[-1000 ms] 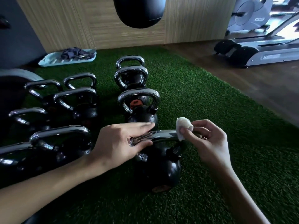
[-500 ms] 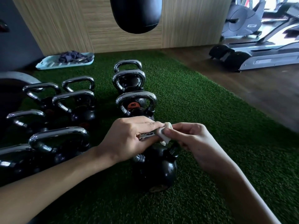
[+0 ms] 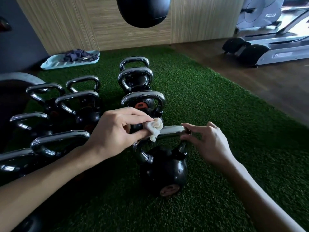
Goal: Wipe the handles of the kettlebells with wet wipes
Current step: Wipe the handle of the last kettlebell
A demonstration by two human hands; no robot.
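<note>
Nearest the camera, two bare forearms reach in from the bottom corners over green turf (image 3: 217, 114). Between them a black kettlebell (image 3: 163, 171) stands on the turf, leaning a little, a round reddish mark low on its front. Its shiny metal handle (image 3: 172, 130) arches over the top.

The left hand (image 3: 117, 131) pinches a crumpled white wipe (image 3: 155, 128) between thumb and fingers and presses it against the left part of the handle. The right hand (image 3: 207, 143) grips the right corner of the handle, forefinger on top and thumb below, the other fingers curled behind.

Just beyond, a row of three more kettlebells (image 3: 142, 104) runs away from the person, the closest one bearing an orange label. To the left stands a second group of kettlebells (image 3: 78, 104), set close together, their handles catching the light.

Farther back on the left, a pale blue tray (image 3: 50, 64) lies at the edge of the turf with a dark cloth (image 3: 76, 54) heaped on it. A black punching bag (image 3: 142, 10) hangs before a wood-panelled wall (image 3: 66, 22). At the far right a treadmill (image 3: 275, 49) stands on a brown wooden floor (image 3: 250, 77).
</note>
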